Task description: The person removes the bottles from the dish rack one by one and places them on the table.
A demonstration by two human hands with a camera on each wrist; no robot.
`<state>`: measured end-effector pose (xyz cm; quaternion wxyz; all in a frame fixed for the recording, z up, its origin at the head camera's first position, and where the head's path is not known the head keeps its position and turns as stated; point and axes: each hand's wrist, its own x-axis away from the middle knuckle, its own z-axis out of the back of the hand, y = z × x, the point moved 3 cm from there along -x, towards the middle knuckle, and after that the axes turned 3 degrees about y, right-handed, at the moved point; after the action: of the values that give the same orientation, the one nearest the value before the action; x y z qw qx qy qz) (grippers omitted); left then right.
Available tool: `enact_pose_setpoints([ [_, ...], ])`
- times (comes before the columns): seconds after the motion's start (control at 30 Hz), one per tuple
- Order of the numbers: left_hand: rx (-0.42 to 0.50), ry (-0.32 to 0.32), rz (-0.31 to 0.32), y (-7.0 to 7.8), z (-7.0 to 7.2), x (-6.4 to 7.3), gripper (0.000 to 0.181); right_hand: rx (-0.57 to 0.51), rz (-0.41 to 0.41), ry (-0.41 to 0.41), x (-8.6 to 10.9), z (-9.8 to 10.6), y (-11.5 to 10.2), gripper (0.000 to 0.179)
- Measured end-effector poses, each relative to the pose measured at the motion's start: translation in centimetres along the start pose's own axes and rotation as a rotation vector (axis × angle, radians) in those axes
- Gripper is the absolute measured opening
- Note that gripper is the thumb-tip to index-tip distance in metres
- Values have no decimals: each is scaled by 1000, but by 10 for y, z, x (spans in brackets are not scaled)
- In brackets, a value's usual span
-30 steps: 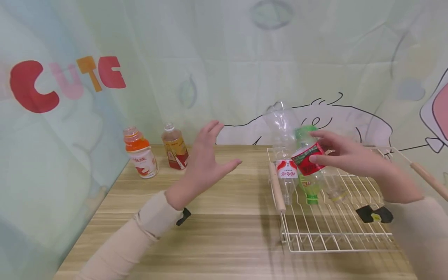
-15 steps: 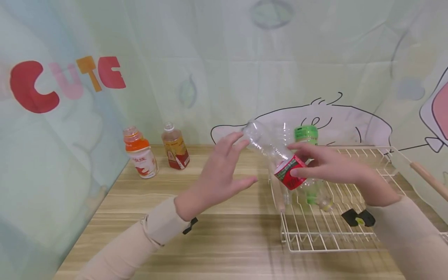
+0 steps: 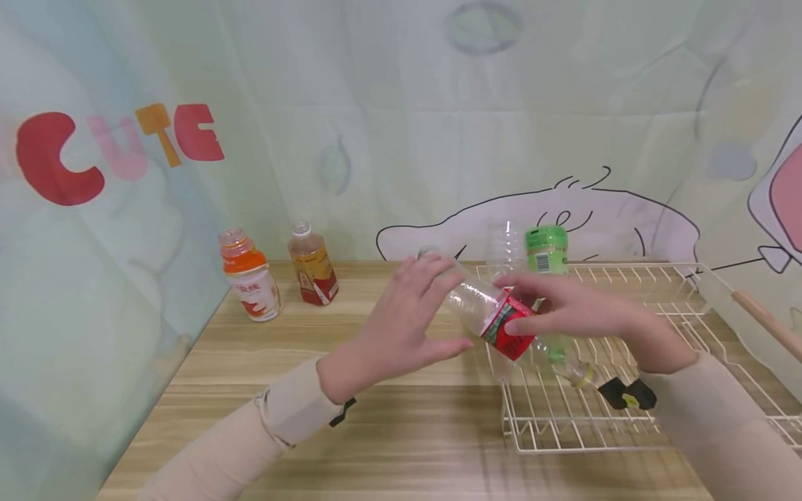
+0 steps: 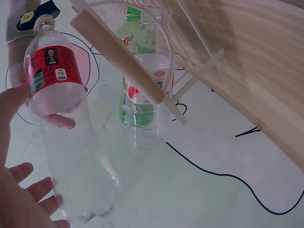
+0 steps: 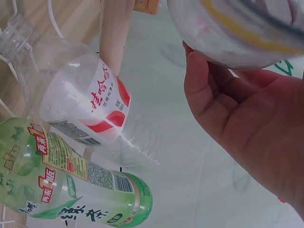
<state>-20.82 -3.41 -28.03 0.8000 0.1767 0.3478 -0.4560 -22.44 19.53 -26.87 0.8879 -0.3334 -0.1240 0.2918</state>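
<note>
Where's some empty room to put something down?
The wood-grain table is bare between the left beige sleeve and the white wire rack. The rack's back right looks bare too. It's crowded at the rack's left: a green plastic bottle, a clear, ribbed plastic bottle, and the right hand holding a red-labelled clear bottle above.

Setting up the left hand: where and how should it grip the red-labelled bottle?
Probably the clear base end of the red-labelled bottle, from the left: the tilted bottle points that end toward the left hand, while the right hand holds it at the label.
</note>
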Motion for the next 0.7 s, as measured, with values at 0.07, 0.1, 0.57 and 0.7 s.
enact_pose_setpoints([
  [0.07,-1,-28,3,2,0,-1,77,-10,4,-12,-1,-1,-1,63],
  [0.1,-2,-44,8,2,1,-1,76,-13,11,-18,-1,-2,-1,62],
  [0.57,-47,-233,31,5,-4,-2,65,13,93,-62,-4,-10,-5,58],
  [0.7,-59,-261,26,7,-5,-2,64,23,108,-65,-4,-12,-6,56],
])
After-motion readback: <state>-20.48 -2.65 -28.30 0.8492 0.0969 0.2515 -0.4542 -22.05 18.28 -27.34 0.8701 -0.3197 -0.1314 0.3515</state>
